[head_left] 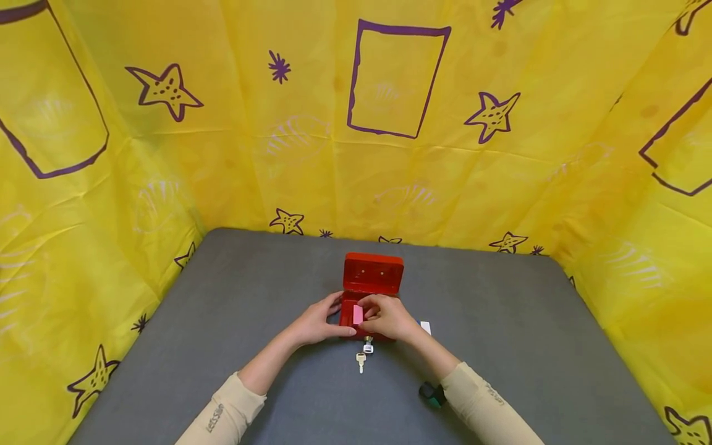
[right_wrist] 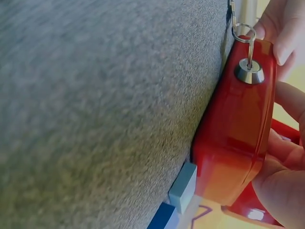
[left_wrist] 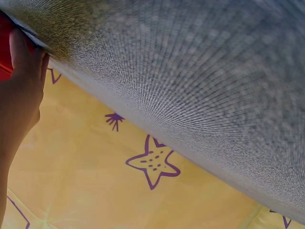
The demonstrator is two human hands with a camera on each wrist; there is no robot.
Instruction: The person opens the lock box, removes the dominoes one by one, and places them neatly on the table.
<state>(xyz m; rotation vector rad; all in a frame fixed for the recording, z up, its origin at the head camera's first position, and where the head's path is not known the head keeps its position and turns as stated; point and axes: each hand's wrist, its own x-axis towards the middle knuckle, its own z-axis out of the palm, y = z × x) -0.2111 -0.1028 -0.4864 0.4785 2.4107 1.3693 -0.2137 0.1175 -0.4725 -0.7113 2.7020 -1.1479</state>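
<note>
A small red cash box (head_left: 345, 315) stands on the grey table with its lid (head_left: 373, 272) raised. My left hand (head_left: 318, 321) holds the box at its left side, thumb along the front rim and fingers toward the back corner. In the left wrist view, those fingers reach the red box at the upper left edge. Over the open box, my right hand (head_left: 387, 315) pinches a small pink rectangular piece (head_left: 358, 314) between thumb and fingers. A key sits in the front lock (right_wrist: 249, 71), and a second key (head_left: 361, 361) hangs from its ring onto the table.
Right of the box lie a pale blue block (right_wrist: 183, 187) and a dark blue block (right_wrist: 163, 217). By my right sleeve is a black and green object (head_left: 432, 394). Yellow patterned cloth (head_left: 311, 161) walls off the table's back and sides.
</note>
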